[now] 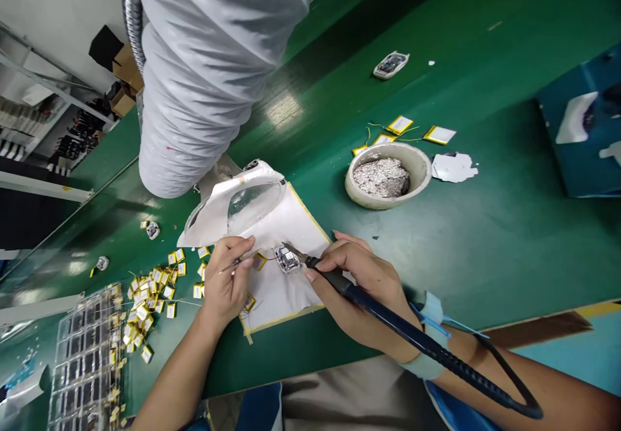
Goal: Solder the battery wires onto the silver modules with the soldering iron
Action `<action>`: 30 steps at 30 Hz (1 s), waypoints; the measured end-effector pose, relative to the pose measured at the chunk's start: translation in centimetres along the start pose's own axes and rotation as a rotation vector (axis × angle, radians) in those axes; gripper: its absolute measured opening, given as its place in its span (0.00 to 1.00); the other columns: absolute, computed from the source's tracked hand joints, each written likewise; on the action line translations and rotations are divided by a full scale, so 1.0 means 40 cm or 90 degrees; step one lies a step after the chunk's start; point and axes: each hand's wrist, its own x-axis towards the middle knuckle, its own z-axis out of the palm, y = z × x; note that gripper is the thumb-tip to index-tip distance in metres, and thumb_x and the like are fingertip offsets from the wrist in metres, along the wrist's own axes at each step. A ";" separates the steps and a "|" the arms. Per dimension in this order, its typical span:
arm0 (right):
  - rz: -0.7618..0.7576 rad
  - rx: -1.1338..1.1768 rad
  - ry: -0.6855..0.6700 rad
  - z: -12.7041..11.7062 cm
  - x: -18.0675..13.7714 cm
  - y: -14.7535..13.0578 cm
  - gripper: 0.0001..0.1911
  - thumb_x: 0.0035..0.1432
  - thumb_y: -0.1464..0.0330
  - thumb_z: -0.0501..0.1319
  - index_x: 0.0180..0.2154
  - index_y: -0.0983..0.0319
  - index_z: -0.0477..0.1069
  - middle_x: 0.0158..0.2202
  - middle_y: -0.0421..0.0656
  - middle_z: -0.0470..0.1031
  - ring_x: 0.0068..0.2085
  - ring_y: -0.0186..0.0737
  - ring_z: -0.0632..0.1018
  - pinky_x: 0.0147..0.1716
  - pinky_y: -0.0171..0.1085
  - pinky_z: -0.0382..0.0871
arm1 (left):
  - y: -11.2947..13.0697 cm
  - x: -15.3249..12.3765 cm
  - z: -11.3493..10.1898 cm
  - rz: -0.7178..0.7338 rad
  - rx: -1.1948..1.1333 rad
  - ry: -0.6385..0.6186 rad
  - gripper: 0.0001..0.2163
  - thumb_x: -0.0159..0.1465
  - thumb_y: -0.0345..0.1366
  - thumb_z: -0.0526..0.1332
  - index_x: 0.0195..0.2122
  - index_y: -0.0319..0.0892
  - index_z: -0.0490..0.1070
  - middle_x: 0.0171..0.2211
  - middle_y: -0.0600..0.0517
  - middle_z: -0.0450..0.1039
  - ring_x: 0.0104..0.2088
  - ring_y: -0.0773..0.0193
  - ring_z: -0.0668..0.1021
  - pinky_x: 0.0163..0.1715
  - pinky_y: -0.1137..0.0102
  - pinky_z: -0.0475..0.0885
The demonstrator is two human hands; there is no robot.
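At the lower middle of the frame a small circuit board point(287, 259) lies on a white pad point(276, 301) on the green bench point(485, 237), just below a magnifier point(242, 208). A soldering iron point(388, 318) is gripped pen-fashion by the right hand point(363, 282), its tip at the board's right edge. The left hand point(228, 282) has its fingers pinched on a thin wire (too fine to identify). The board is judged light, stiff and fragile, and best held by its edges.

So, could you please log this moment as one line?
right hand: holds soldering iron, tip at small board | left hand: pinches thin wire beside board | board on white mat | magnifier at mat's far side
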 end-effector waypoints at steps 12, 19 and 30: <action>0.022 -0.013 -0.044 -0.016 0.009 -0.012 0.11 0.80 0.68 0.74 0.44 0.50 0.75 0.32 0.33 0.85 0.31 0.45 0.88 0.65 0.62 0.93 | 0.023 -0.021 0.060 0.053 -0.113 0.021 0.19 0.81 0.27 0.79 0.70 0.51 0.88 0.49 0.47 0.96 0.43 0.54 0.97 0.42 0.59 0.97; 0.040 0.001 -0.033 -0.013 0.007 -0.017 0.12 0.77 0.70 0.75 0.43 0.50 0.76 0.32 0.33 0.85 0.31 0.44 0.88 0.66 0.60 0.92 | 0.016 -0.018 0.060 0.050 -0.104 0.020 0.20 0.82 0.27 0.79 0.70 0.52 0.88 0.47 0.48 0.96 0.42 0.53 0.98 0.41 0.59 0.97; 0.045 0.003 -0.057 -0.023 0.013 -0.018 0.11 0.79 0.68 0.74 0.43 0.50 0.76 0.33 0.33 0.85 0.33 0.45 0.89 0.67 0.60 0.92 | 0.014 -0.032 0.061 -0.022 -0.097 0.082 0.10 0.84 0.32 0.79 0.62 0.51 0.91 0.45 0.52 0.96 0.40 0.55 0.98 0.40 0.63 0.97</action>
